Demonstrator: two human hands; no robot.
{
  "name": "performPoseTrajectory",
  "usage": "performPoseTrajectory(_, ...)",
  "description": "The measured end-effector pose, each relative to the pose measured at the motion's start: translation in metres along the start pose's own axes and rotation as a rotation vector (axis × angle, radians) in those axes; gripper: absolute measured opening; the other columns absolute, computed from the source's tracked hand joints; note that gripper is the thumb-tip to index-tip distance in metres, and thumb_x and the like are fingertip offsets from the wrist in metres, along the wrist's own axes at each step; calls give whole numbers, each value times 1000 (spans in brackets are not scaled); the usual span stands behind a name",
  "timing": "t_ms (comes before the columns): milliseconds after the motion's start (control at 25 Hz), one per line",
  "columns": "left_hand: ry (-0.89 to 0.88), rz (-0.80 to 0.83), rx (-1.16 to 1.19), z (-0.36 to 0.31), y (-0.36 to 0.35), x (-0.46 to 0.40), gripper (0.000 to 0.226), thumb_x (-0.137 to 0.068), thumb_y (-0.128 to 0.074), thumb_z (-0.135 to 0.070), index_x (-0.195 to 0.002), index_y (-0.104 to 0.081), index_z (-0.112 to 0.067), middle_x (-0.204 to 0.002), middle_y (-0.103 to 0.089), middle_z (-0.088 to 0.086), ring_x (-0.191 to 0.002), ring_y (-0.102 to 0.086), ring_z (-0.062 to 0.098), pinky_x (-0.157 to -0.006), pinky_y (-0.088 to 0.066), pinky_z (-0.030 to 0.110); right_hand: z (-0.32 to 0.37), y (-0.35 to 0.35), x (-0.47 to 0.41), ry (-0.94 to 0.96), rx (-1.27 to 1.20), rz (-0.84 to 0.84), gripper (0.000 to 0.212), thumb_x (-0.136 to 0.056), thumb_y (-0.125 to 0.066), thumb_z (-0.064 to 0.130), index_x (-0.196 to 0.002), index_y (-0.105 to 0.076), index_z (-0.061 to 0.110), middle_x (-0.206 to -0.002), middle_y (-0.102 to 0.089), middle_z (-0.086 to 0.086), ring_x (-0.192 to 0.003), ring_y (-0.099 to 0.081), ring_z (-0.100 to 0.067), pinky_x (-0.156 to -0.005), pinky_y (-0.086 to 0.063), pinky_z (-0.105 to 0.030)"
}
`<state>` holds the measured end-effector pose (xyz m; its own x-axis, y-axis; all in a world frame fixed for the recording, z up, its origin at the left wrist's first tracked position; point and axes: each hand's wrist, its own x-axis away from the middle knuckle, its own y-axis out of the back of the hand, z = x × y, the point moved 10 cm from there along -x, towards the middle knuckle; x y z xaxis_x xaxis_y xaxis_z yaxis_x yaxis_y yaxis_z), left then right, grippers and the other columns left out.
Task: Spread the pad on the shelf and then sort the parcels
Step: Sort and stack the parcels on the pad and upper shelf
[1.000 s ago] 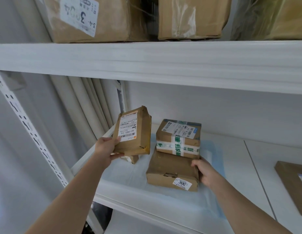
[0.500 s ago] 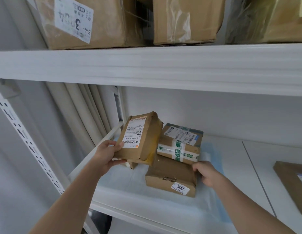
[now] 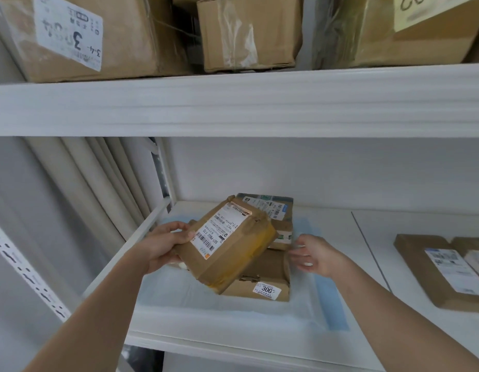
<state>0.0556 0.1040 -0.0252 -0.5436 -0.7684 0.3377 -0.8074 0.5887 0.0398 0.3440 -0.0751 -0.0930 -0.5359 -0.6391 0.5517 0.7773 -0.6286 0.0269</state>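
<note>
At frame centre the left hand [image 3: 163,247] grips a labelled parcel [image 3: 227,248], tilted above two stacked boxes [image 3: 262,280] on the pad [image 3: 300,310]. The right hand [image 3: 314,255] hovers just right of the stack — fingers loosely spread, holding nothing.

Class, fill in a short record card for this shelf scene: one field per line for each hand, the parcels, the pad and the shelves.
left hand: grips the labelled parcel, tilted above the stack
right hand: open, beside the stack, holding nothing
stack: taped parcel on the parcel marked 300
pad: spread flat under the stack
shelf: more parcels at right
upper shelf: big boxes
</note>
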Motion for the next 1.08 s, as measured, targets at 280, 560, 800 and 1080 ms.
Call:
performPoseTrajectory(280,30,167,-96,-1,-38,-15,32,-86,-69,-10,-117,-60,-9,-109,-72,16,-104,-68,30,-89,-55,47,16,4,25,37,1,195,47,-87,-60,55,-112,-64,17,-106,-71,-11,-96,-67,-31,-86,-56,-46)
performPoseTrajectory(560,-41,42,211,-5,-75,-30,53,-81,-74,-11,-126,-47,0,-112,-69,19,-99,-70,26,-75,-58,32,3,-10,27,-11,-152,260,33,-95,-54,39,-121,-61,21,-124,-60,-19,-107,-64,-39,-89,-51,-60)
performPoseTrajectory(800,1,30,189,14,-82,-42,42,-87,-70,-19,-125,-59,-3,-107,-73,12,-104,-68,27,-84,-55,36,-13,-12,31,-56,36,171,26,-100,-46,35,-106,-63,16,-111,-60,-18,-103,-64,-37,-91,-53,-54)
performPoseTrajectory(1080,135,-18,85,40,-79,-43,35,-91,-65,-29,-122,-61,-14,-110,-71,6,-104,-65,25,-82,-55,39,-21,-3,15,-125,285,82,54,-93,-44,61,-117,-60,15,-108,-64,-14,-99,-64,-29,-92,-54,-45)
